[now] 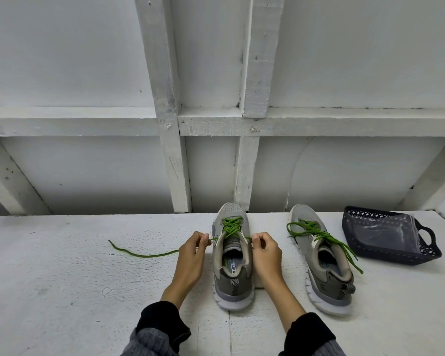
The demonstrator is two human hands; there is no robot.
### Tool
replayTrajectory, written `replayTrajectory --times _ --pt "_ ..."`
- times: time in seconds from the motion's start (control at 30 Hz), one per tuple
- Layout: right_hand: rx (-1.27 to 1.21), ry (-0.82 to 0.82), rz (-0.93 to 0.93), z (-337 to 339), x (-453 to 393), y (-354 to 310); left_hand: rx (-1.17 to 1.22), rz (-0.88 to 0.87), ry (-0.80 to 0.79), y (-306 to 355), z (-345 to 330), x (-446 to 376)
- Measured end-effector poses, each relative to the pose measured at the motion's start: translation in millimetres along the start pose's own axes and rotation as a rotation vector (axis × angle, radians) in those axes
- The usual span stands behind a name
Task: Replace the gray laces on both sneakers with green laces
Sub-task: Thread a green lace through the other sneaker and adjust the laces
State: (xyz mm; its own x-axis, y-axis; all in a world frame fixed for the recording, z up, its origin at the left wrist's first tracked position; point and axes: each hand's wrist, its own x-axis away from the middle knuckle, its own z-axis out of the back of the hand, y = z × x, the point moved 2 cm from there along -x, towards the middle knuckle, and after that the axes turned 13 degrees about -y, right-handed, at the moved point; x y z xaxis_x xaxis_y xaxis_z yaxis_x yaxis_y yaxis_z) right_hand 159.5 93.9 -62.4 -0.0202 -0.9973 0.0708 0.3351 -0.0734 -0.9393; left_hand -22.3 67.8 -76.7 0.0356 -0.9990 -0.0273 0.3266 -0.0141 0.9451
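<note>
the left hand pinches the thin green lace just outside the left top eyelet of the near grey mesh sneaker with a white sole, fingers curled round the cord. the right hand pinches the same lace on the other side of the collar, close against the right top eyelet. both hands grip lace, neither is free.

the lace already criss-crosses the whole eyelet row, so the step in hand looks like drawing the ends even and snugging the top crossing. the loose left tail runs far out over the rough white-painted table; the right tail is hidden behind the hand, so its length cannot be told. to do this well, pull both ends outward and slightly up together, steady rather than sharp, so the sneaker does not slide or tip. check that the tails match before tying; if the left is longer, feed slack back through the crossings from toe upward.

the second grey sneaker stands to the right, well apart, already threaded in green, its ends lying loose and untied. beyond it a dark woven plastic basket with a handle cutout holds a clear bag. no grey laces are plainly visible.
</note>
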Motion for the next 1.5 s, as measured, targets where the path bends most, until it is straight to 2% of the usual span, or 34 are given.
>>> replayTrajectory --times 0.13,0.37,0.6,0.73,1.03,1.23,1.5 --pt "0.146 -0.036 -0.101 2.4 -17.9 3.2 0.02 0.003 0.0 1.0 2.7 -12.7" --pt "0.138 -0.17 0.055 2.2 -45.2 -11.3 -0.084 -0.004 -0.052 9.8 0.2 -49.9" --pt "0.228 -0.221 0.122 -1.0 -67.5 -8.1 -0.122 -0.032 -0.137 4.1 -4.2 -72.3" --pt "0.269 -0.24 0.153 -3.0 -73.7 -6.0 -0.144 -0.069 -0.113 -1.7 -5.3 -77.6" --pt "0.372 -0.242 0.228 -9.8 -77.4 -5.5 -0.429 -0.124 -0.121 0.3 -11.5 -78.1" --pt "0.322 -0.219 0.166 -12.0 -71.0 -4.8 -0.366 -0.06 -0.116 -0.5 -15.1 -75.6" --pt "0.137 -0.217 0.129 -15.6 -67.0 1.5 -0.048 -0.012 -0.173 0.8 -16.4 -73.8"
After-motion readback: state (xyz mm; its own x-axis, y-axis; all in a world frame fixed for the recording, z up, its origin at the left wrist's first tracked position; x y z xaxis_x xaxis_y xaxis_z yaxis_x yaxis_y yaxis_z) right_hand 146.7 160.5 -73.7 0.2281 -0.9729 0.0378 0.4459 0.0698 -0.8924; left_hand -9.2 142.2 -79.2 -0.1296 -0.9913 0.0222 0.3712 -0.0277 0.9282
